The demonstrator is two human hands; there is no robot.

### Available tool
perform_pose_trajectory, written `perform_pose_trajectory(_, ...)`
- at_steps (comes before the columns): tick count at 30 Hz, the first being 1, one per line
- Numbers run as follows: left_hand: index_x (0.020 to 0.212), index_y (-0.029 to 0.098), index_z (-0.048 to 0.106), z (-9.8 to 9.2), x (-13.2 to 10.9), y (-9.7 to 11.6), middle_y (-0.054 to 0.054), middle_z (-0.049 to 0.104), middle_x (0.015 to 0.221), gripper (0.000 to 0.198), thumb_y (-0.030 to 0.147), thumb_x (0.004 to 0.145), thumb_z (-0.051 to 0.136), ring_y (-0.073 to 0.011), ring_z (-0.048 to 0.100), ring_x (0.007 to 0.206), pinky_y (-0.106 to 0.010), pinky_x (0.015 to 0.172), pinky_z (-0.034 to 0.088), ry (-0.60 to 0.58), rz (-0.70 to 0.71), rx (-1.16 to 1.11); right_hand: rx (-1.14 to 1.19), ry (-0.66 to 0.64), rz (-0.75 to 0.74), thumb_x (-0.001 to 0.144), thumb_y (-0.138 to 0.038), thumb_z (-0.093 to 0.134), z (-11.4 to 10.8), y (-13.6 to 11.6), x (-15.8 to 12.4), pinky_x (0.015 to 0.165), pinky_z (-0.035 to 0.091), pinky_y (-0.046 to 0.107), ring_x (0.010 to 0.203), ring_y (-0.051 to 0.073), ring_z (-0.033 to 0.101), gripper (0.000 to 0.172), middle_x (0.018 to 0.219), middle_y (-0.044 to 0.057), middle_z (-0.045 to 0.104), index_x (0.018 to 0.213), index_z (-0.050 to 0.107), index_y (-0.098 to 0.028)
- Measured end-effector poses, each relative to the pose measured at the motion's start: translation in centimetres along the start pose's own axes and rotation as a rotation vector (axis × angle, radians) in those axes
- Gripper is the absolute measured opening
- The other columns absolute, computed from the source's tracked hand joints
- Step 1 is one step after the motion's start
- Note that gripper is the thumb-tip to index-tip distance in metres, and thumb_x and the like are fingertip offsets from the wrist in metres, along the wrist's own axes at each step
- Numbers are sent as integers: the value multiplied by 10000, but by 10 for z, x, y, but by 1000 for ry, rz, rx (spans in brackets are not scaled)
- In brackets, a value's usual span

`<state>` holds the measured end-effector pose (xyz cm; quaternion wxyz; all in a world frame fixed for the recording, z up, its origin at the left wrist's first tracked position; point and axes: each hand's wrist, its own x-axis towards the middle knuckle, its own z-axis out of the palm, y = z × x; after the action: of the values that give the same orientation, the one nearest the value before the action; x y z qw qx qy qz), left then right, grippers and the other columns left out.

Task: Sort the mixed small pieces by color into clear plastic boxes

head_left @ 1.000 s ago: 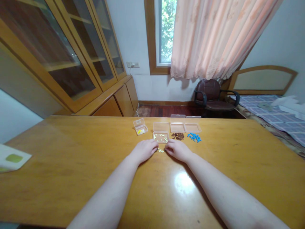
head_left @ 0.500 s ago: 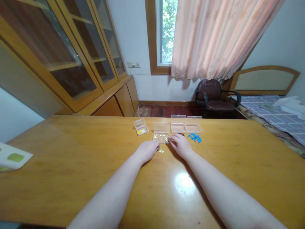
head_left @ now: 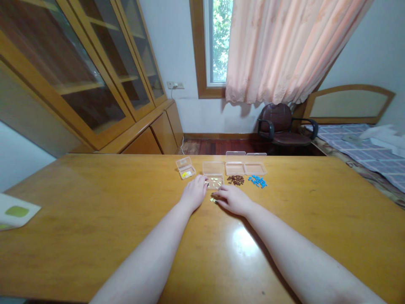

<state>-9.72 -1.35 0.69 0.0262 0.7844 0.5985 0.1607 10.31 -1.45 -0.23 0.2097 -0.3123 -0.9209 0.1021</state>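
My left hand (head_left: 194, 192) reaches over the left edge of a small clear plastic box (head_left: 213, 174) that holds several pale yellow pieces; its fingertips are pinched together at the box. My right hand (head_left: 231, 198) rests on the wooden table (head_left: 95, 219), fingers pressed down on a few loose pale yellow pieces (head_left: 212, 199) just in front of that box. What either hand holds is too small to make out.
A clear box with yellow pieces (head_left: 186, 168) stands left of the centre box. Two open clear boxes (head_left: 245, 167) stand to the right, with a brown pile (head_left: 236, 180) and a blue pile (head_left: 257, 182) before them. A paper (head_left: 14, 211) lies far left. A chair (head_left: 282, 124) stands beyond.
My left hand moved forward from the loose pieces up to the box. My right hand went to the box half a second ago and has come back to the loose pieces.
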Motion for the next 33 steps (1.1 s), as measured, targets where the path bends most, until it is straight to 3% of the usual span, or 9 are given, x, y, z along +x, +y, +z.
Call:
perform_pose_trajectory(3, 1153, 189, 521, -4, -3, -1, -81, 583, 1136, 267, 201, 899, 438, -194, 584, 995, -309, 866, 457, 21, 70, -23, -11, -25, -16, 888, -275, 544, 0, -1, -1, 744, 425, 272, 820, 158, 563, 237, 928, 57, 617, 1088, 666, -237)
perform_pose_trajectory(8, 994, 221, 604, -20, -15, 2, -42, 622, 993, 173, 271, 888, 477, -171, 601, 878, -277, 788, 468, -149, 290, -57, -63, -34, -34, 903, -283, 525, -3, 1, -2, 695, 397, 267, 765, 152, 549, 199, 844, 45, 623, 957, 711, -241)
perform_pose_trajectory(12, 943, 226, 619, -26, -16, 5, -27, 631, 947, 147, 297, 865, 516, -170, 599, 850, -264, 749, 465, -227, 352, -48, -96, -26, -25, 891, -272, 540, -5, 3, -4, 696, 392, 271, 752, 153, 549, 188, 826, 47, 624, 930, 719, -231)
perform_pose_trajectory(18, 907, 234, 641, -24, -13, 3, -17, 635, 916, 140, 246, 857, 511, -163, 596, 853, -252, 756, 457, -275, 346, -33, -55, -6, -30, 889, -206, 531, -4, 7, -4, 724, 408, 268, 796, 151, 565, 224, 873, 48, 638, 1033, 698, -243)
perform_pose_trajectory(33, 893, 224, 603, -19, -13, 2, -28, 640, 912, 119, 222, 861, 489, -177, 601, 818, -268, 723, 454, -273, 267, -22, -164, -53, -43, 880, -223, 540, -8, 0, -2, 655, 382, 258, 696, 142, 549, 177, 754, 30, 623, 829, 709, -210)
